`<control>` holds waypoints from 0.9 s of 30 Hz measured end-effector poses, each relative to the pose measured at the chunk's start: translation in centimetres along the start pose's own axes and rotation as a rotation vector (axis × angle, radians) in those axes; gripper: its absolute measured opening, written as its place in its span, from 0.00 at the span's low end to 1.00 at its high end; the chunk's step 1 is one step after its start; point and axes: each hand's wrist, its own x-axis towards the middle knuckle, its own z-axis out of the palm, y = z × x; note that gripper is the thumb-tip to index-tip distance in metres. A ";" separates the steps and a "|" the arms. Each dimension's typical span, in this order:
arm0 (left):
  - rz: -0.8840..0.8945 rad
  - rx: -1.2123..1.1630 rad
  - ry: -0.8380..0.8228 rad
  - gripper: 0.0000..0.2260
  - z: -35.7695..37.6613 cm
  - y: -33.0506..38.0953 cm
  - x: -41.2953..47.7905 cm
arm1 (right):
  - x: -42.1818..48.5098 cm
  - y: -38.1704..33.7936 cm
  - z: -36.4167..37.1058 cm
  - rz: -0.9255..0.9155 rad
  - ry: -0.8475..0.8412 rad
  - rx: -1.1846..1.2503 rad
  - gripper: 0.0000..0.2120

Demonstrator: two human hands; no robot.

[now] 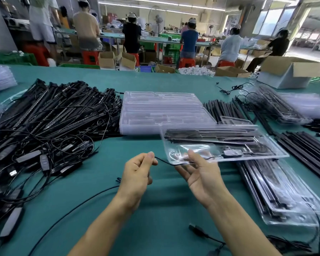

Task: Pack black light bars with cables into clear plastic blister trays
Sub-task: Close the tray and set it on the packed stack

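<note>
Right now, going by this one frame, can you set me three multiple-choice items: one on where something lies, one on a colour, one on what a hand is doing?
1. Relative to the tangled pile of light bars, the stack of empty trays lies: A. to its left B. to its right C. on top of it.
2. The table cover is: A. red B. white C. teal.
3. The left hand: A. pinches a thin black cable B. lies flat and open C. is out of view.

Answers:
1 B, the stack sits beside the pile's right edge at mid table.
2 C, teal shows all round the goods.
3 A, thumb and forefinger close on the cable, which runs to the filled tray held by the right hand.
</note>
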 end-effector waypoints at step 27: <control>0.957 1.305 -0.378 0.18 -7.2 -2.9 1.4 | -2.3 -17.7 -10.1 -0.202 0.152 -0.541 0.11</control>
